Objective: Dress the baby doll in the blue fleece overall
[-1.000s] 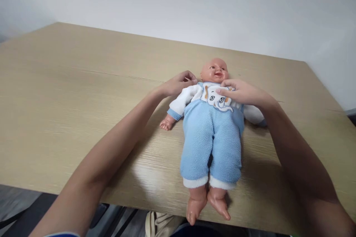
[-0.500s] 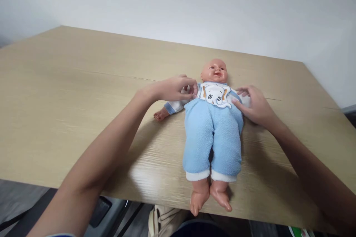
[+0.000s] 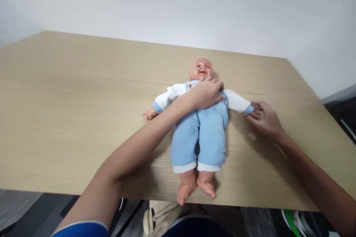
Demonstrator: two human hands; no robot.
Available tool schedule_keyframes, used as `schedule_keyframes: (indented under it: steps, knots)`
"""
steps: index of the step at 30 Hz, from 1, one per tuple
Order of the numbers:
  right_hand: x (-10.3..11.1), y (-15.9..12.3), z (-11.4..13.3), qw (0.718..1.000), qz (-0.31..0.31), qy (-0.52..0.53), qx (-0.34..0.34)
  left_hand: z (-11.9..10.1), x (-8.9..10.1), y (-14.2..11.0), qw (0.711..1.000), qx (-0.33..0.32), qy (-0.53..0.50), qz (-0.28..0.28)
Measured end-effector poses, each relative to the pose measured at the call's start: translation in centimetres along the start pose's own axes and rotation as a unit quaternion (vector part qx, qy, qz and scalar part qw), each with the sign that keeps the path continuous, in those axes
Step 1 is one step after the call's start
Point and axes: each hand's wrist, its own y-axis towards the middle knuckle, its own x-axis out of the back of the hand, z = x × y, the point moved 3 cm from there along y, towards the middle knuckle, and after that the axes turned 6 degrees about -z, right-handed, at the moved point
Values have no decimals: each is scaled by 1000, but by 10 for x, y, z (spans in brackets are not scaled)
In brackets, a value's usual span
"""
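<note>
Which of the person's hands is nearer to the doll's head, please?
Left: the left hand is at the chest of the doll, just below its head; the right hand is farther away, at a sleeve's end.

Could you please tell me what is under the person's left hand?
Under the left hand is the upper body of a baby doll. White sleeves and blue trousers show around it; whatever lies directly beneath the palm is covered and cannot be seen.

No readable text, label, brand, number or sign: nothing legible on baby doll (image 3: 213,133), wood-grain tabletop (image 3: 83,126), white wall (image 3: 167,3) or blue sleeve (image 3: 83,230); green-and-white item (image 3: 290,224) at bottom right too cut off.
</note>
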Motion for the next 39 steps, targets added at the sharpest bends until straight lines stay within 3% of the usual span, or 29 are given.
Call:
schedule_keyframes:
  steps: [4, 11, 16, 23, 26, 30, 36, 39]
  knots:
    - [-6, 20, 7, 990, -44, 126, -44, -5, -13, 6, 999, -7, -17, -28]
    - [-50, 65, 45, 937, -78, 336, -46, -14, 0, -11, 985, -79, -90, -126]
    - [-82, 63, 69, 959, -11, 283, 30, -14, 1, -19, 975, -64, -103, -185]
    - [-77, 43, 72, 968, 3, 214, 129, -15, 6, -17, 965, -34, -147, -216]
    - [-78, 38, 74, 969, 4, 206, 134, -9, 7, -11, 950, 35, -220, -218]
    - [-87, 35, 76, 967, -1, 249, 63, 2, 3, -5, 950, 135, -219, -178]
    - [-106, 36, 58, 893, 7, 427, -145, 9, -2, -4, 962, 187, -168, -107]
    - [-109, 38, 45, 905, 21, 395, -158, 12, -2, -3, 959, 194, -186, -87]
